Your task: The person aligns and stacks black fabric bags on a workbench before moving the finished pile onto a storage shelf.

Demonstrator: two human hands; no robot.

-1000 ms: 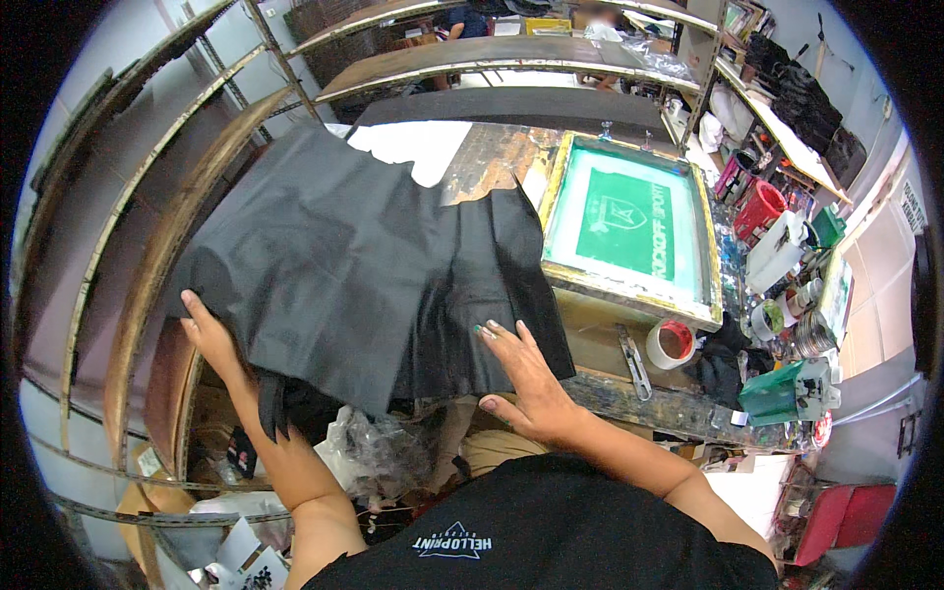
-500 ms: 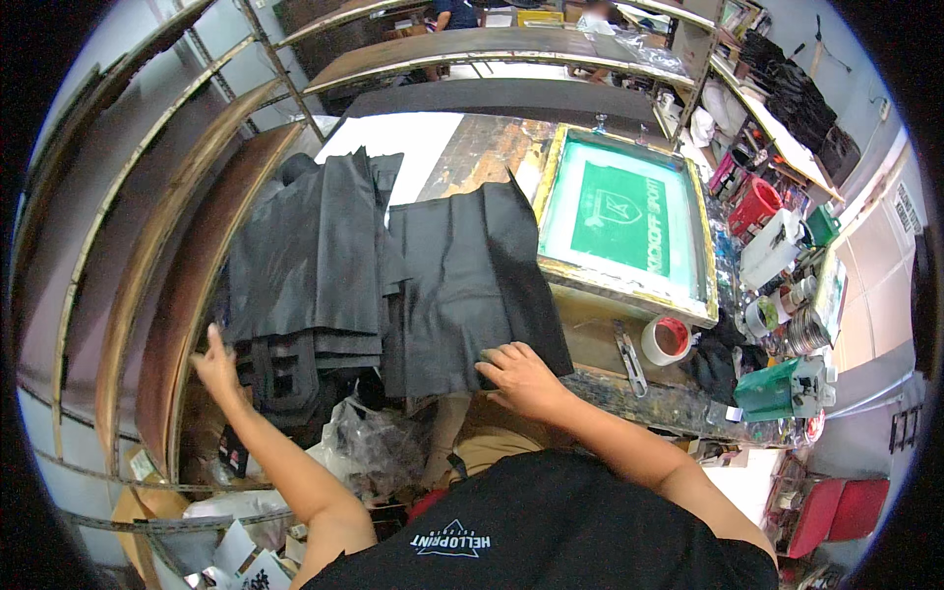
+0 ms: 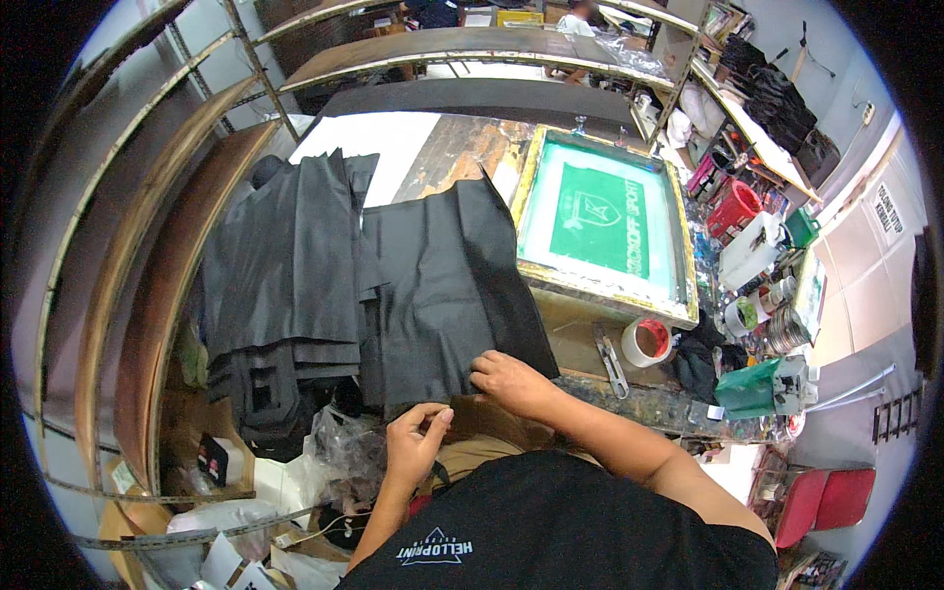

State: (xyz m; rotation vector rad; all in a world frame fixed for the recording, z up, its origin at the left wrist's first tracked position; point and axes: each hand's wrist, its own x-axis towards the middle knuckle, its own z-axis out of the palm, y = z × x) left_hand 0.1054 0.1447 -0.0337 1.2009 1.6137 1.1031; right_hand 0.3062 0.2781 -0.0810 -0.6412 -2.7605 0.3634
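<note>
A flat black fabric bag (image 3: 438,285) lies in front of me, its right side lifted and bent. At its near edge, toward the right corner, my right hand (image 3: 511,383) has its fingers curled closed on the fabric. My left hand (image 3: 415,442) is just below the same edge, left of the right hand; its fingers are bent with the thumb apart, and I see nothing held in it. Left of this bag lies a pile of similar black bags (image 3: 280,261), with cut-out handle shapes showing at the near end.
A printing screen (image 3: 521,231) with a green area stands at the right on the table. Nearer are a box cutter (image 3: 611,362) and a white tub (image 3: 648,342) with red inside. Wooden shelves (image 3: 157,285) rise on the left. Clear plastic (image 3: 344,452) hangs below the pile.
My left hand has moved right from beside the pile to the near edge of the front bag. My right hand's fingers have curled in at that edge. The whole view has shifted slightly.
</note>
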